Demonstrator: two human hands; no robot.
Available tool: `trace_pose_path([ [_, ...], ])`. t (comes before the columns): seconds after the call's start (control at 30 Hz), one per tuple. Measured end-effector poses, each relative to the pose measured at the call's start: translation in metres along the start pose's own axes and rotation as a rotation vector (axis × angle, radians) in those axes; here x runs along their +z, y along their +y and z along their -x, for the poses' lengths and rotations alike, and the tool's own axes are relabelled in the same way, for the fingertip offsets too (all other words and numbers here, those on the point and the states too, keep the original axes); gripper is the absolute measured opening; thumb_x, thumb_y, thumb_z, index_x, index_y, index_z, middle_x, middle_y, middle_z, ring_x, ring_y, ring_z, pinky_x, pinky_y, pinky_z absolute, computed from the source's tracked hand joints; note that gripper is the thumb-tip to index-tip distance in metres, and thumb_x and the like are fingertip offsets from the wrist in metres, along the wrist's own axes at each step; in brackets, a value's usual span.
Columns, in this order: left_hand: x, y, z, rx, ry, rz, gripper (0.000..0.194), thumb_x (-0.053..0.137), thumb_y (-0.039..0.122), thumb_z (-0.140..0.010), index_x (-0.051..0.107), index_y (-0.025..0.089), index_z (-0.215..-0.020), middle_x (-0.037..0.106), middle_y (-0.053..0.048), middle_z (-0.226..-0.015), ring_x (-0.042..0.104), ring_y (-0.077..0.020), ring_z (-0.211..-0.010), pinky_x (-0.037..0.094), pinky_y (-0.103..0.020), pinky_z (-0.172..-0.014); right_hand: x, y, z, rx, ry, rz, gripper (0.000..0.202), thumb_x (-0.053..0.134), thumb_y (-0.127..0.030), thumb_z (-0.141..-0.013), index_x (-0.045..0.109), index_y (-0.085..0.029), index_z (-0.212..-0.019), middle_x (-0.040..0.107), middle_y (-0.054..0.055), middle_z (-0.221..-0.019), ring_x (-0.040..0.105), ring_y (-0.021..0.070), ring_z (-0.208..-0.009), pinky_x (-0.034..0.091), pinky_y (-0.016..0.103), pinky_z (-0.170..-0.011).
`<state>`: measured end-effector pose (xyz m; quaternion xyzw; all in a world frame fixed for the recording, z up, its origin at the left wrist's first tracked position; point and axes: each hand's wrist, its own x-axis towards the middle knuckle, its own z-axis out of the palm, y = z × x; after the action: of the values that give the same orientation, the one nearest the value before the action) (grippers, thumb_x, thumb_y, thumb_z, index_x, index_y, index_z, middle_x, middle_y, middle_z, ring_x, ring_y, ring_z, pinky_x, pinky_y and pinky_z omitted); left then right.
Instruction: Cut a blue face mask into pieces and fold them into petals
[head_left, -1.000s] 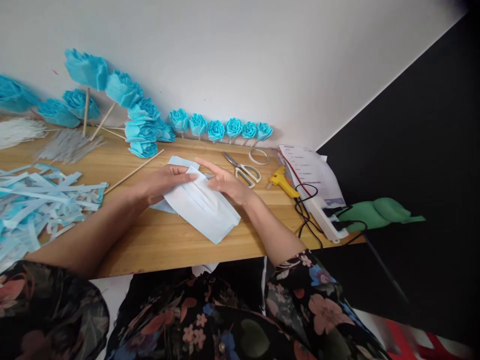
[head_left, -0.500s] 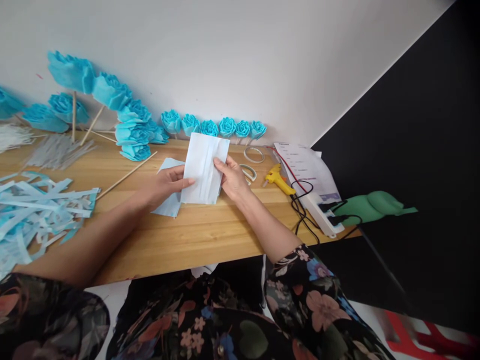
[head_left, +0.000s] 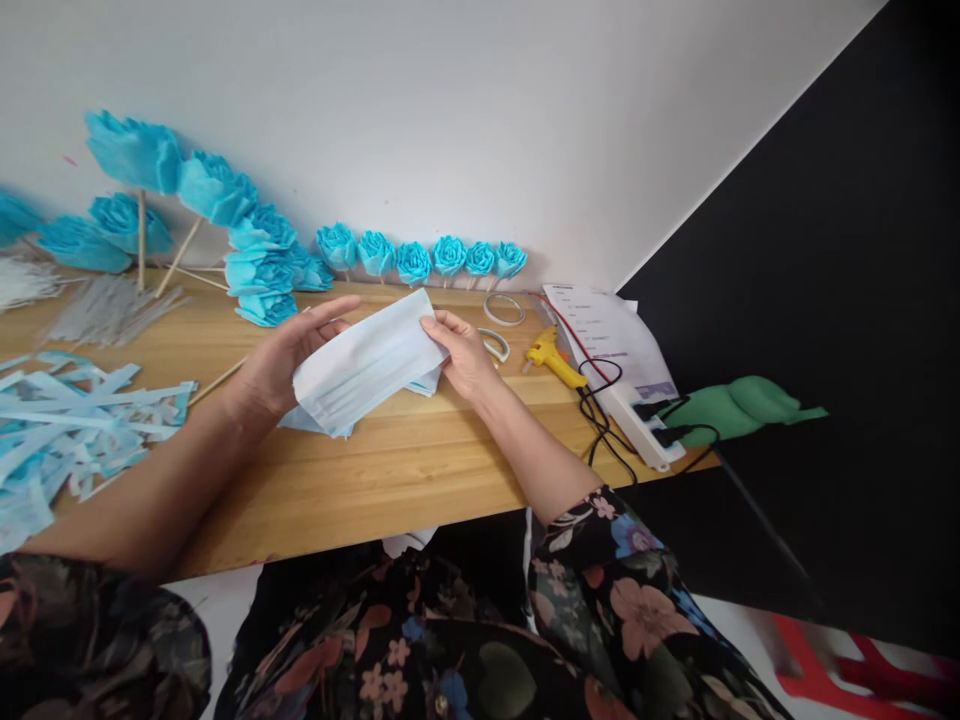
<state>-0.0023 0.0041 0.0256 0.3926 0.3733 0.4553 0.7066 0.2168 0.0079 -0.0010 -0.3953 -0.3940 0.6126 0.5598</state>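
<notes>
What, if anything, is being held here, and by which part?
The right grip holds a pale-blue, rectangular, pleated, fabric-like sheet by its right end. Whether the left grip also supports its left end is unclear.

Pleated sheet (head_left: 367, 365): pale bluish white, mid-frame
Flowers (head_left: 448, 255): bright turquoise, upper left to centre
Strips (head_left: 82, 410): pale blue, white and turquoise, left edge
Tabletop (head_left: 420, 460): yellow-brown, wood-grained
Glue gun (head_left: 553, 358): yellow, right of centre
Power strip (head_left: 637, 430): white
Rounded object (head_left: 739, 408): green, far right
Clothing (head_left: 390, 645): black, printed with pink, orange and blue blooms
</notes>
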Motion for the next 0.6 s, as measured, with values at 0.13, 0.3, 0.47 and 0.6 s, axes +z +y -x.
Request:
trace_pose_path([
  [0.13, 0.021, -0.003, -0.001, -0.119, 0.013, 0.082, 0.028, 0.052, 0.033, -0.091, 0.073, 0.021, -0.106, 0.076, -0.004, -0.101, 0.071, -0.0236, -0.092, 0.059, -0.033, -0.073, -0.001, 0.000, -0.004, -0.014, 0.075, -0.096, 0.030, 0.079, -0.038, -0.064, 0.062, -0.021, -0.081, 0.067, -0.004, -0.074, 0.059, 0.0128, -0.069, 0.048, 0.024, -0.066],
  [0.3, 0.026, -0.010, 0.004, -0.121, -0.075, 0.098, 0.038, 0.053, 0.048, -0.092, 0.069, 0.027, -0.119, 0.073, -0.004, -0.118, 0.069, -0.0289, -0.107, 0.060, -0.039, -0.076, -0.006, 0.000, -0.008, -0.027, 0.112, -0.098, 0.029, 0.078, -0.038, -0.066, 0.062, -0.021, -0.082, 0.065, -0.005, -0.072, 0.057, 0.0116, -0.066, 0.048, 0.023, -0.064],
  [0.47, 0.005, -0.017, 0.003, -0.328, -0.085, 0.030, 0.073, 0.049, 0.084, -0.075, 0.074, 0.023, -0.107, 0.077, -0.011, -0.087, 0.073, -0.0326, -0.084, 0.058, -0.038, -0.064, -0.003, 0.004, -0.001, -0.046, 0.007, 0.050, 0.031, 0.080, -0.043, -0.065, 0.067, -0.020, -0.082, 0.066, -0.004, -0.072, 0.058, 0.0116, -0.066, 0.047, 0.023, -0.064],
  [0.6, 0.004, -0.022, 0.007, -0.319, -0.187, -0.071, 0.072, 0.058, 0.081, -0.070, 0.074, 0.020, -0.105, 0.076, -0.013, -0.085, 0.072, -0.0334, -0.085, 0.056, -0.035, -0.061, 0.002, 0.005, 0.006, -0.092, -0.060, 0.244, 0.029, 0.077, -0.046, -0.069, 0.072, -0.021, -0.083, 0.067, -0.003, -0.072, 0.058, 0.0124, -0.065, 0.046, 0.024, -0.062],
])
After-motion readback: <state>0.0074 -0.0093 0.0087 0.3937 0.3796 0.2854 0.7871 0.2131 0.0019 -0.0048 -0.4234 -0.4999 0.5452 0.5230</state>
